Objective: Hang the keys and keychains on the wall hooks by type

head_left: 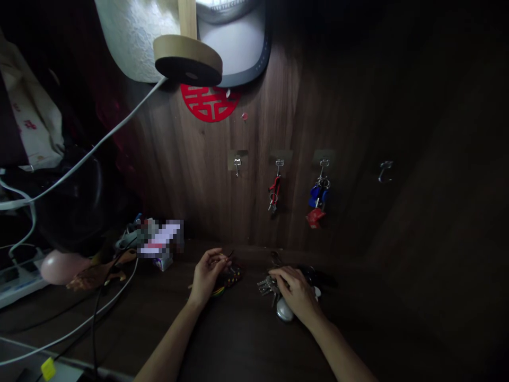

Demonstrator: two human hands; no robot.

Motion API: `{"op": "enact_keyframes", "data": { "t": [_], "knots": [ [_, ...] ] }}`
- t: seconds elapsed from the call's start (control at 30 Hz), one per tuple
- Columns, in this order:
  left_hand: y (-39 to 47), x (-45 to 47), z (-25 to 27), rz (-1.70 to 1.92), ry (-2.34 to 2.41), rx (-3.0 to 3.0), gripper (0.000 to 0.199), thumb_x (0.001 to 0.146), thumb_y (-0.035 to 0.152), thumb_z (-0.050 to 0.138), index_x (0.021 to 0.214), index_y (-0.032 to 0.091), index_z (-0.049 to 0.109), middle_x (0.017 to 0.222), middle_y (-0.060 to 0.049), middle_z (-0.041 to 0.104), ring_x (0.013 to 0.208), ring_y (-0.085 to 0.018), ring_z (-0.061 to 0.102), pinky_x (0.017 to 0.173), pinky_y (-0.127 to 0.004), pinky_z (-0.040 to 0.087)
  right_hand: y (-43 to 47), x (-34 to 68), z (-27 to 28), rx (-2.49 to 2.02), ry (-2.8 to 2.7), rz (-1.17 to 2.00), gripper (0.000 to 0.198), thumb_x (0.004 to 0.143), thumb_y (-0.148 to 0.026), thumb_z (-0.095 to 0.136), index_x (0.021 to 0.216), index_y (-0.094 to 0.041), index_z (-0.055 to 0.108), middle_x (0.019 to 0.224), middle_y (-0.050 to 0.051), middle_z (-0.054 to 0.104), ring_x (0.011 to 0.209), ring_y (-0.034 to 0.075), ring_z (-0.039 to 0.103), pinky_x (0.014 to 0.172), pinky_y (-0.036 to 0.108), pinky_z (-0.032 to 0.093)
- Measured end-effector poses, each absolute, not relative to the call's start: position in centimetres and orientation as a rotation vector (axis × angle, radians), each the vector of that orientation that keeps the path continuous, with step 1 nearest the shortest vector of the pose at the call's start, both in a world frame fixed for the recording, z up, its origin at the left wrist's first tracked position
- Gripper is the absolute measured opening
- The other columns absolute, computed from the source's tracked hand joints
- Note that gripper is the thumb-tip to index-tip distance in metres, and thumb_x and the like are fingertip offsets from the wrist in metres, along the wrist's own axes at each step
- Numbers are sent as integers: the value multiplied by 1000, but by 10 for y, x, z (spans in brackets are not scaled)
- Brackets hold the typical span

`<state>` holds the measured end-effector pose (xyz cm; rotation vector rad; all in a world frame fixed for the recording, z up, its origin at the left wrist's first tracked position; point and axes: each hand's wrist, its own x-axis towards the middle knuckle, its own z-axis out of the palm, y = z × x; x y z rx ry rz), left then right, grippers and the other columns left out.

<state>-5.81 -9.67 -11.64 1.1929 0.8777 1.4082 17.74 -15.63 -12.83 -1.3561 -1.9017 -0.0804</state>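
My left hand (207,276) is pinched at the fingertips above the wooden surface. It grips the upper end of a dark keychain (234,276) with small coloured dots; a yellow strip shows under the palm. Most of what lies beneath this hand is hidden. To its right, my right hand (296,293) curls its fingers down over a bunch of silver keys (268,285). A round silver fob (284,310) lies under its palm, and dark items show behind it. On the wall ahead, a red keychain (274,192) and a blue and red keychain (318,199) hang from hooks.
A bare hook (237,164) is on the left and another hook (385,172) on the right. A lamp (189,58) juts out above, before two caps (238,48). White cable (91,146), a pink ball-shaped thing (63,267) and small boxes (163,260) occupy the left.
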Motion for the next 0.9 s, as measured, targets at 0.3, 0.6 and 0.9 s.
{"op": "enact_keyframes", "data": {
  "t": [0.3,0.6,0.9],
  "knots": [
    [-104,-57,-109,1431,954,1284,36,69,44,67,91,19,54,77,1,64,70,-15,64,66,-25,51,-162,163,-120,-1275,-1879,-65,24,90,-17,39,92,-23,62,82,4,69,80,19,63,74,33,43],
    [-116,-40,-114,1042,656,1457,30,77,30,65,102,18,55,83,-3,69,82,-16,63,83,-30,46,-164,137,-117,-1194,-1878,43,35,88,-25,48,123,-25,48,91,4,69,82,19,64,78,34,48],
    [-119,-39,-113,1013,773,1692,29,77,31,62,103,18,58,81,-2,69,81,-17,63,79,-27,45,-162,137,-117,-1199,-1827,87,14,89,-31,48,85,-24,59,79,2,66,75,18,62,69,30,48]
  ]
}}
